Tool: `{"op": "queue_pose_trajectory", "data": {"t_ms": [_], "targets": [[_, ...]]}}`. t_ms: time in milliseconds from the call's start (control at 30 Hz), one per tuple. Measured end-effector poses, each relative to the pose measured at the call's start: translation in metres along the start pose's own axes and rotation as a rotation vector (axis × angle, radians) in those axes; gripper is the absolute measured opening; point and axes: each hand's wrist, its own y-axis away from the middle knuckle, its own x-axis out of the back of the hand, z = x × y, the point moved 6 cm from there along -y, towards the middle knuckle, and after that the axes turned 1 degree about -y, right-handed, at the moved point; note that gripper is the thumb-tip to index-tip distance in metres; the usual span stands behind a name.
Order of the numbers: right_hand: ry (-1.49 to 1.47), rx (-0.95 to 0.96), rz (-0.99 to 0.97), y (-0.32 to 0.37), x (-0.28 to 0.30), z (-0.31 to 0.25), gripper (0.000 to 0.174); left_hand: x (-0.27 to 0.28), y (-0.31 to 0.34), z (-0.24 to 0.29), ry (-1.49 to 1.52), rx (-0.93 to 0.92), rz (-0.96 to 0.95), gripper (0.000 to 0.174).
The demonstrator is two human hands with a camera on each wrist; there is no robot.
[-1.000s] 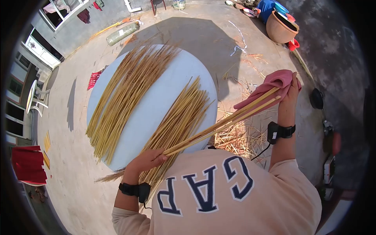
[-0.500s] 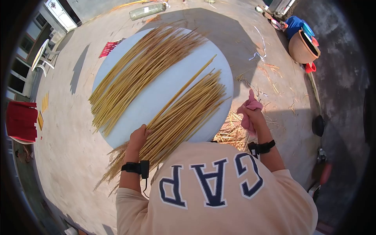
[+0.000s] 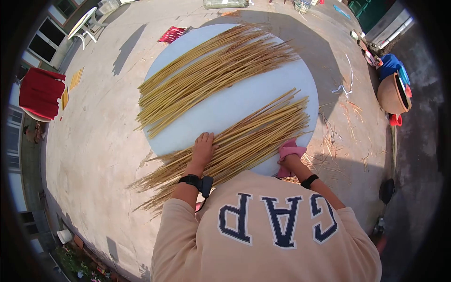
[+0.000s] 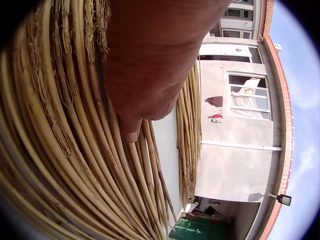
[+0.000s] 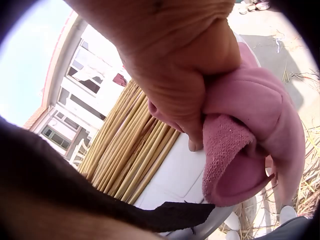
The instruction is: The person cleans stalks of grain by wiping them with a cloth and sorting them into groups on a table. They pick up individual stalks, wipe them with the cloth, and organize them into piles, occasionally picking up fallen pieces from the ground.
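Note:
Two bundles of dry straw-coloured stalks lie on a round white table. The near bundle of stalks (image 3: pixel 253 136) runs slantwise, its feathery brown ends overhanging the table's left edge. My left hand (image 3: pixel 204 149) rests on this bundle's far side, and in the left wrist view its thumb (image 4: pixel 131 134) lies against the stalks. At the table's near right edge my right hand (image 3: pixel 292 164) grips a crumpled pink cloth (image 5: pixel 250 105), close by the cut ends of the near bundle. Across the table lies the far bundle of stalks (image 3: pixel 206 75), its feathery ends to the right.
The white table (image 3: pixel 206 113) stands on a concrete yard. Straw scraps (image 3: pixel 333 141) litter the ground to its right. Farther right sits a clay pot (image 3: pixel 391 94) with a red container beside it. A red-draped chair (image 3: pixel 41 94) and a white chair (image 3: pixel 84 26) stand left.
The long stalks held between both hands a second ago now lie with the near bundle. My right hand has come down with the cloth to the table edge; my left hand stays at the bundle.

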Motion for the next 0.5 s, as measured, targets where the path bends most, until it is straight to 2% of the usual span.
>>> {"op": "queue_pose_trajectory", "data": {"t_ms": [100, 233, 300, 500], "targets": [[0.071, 0.028, 0.042, -0.004, -0.001, 0.002, 0.05, 0.005, 0.003, 0.012, 0.177, -0.031, -0.226, 0.048], [0.188, 0.083, 0.128, -0.006, 0.002, 0.002, 0.051, 0.014, -0.006, -0.005, 0.166, -0.067, -0.171, 0.048], [0.274, 0.121, 0.185, -0.006, 0.003, 0.001, 0.051, 0.029, -0.028, -0.03, 0.113, 0.02, -0.046, 0.053], [0.631, 0.236, 0.375, -0.008, 0.003, -0.012, 0.052, 0.048, -0.081, -0.095, -0.054, 0.196, 0.026, 0.063]]}}
